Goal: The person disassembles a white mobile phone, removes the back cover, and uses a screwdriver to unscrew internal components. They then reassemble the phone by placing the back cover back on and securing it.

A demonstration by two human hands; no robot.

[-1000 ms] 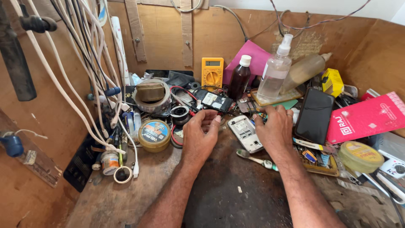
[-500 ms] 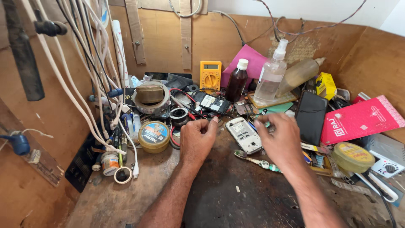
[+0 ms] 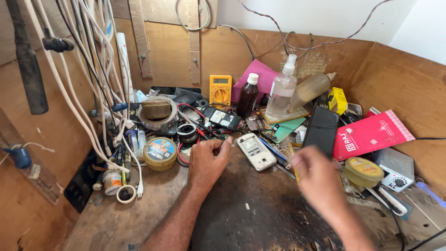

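My left hand (image 3: 206, 162) rests on the dark worn bench top (image 3: 251, 214), its fingers curled shut with the fingertips pinched together just left of a silver phone (image 3: 254, 151) that lies opened with its back off. Whether anything small sits in the pinch cannot be made out. My right hand (image 3: 316, 176) is blurred in motion to the right of the phone, near a yellowish tool (image 3: 291, 160). I cannot tell whether it holds that tool.
Clutter rings the back: a yellow multimeter (image 3: 220, 89), a dark bottle (image 3: 247, 95), a clear spray bottle (image 3: 282, 93), a round tin (image 3: 159, 152), a tape roll (image 3: 158, 114), a black phone (image 3: 320, 130), a red booklet (image 3: 370, 135), a yellow-lidded tin (image 3: 364, 171). White cables (image 3: 93, 102) hang at left.
My right hand has swung away from the phone toward the right and nearer to me, now blurred. My left hand has stayed by the phone with its fingers curled.
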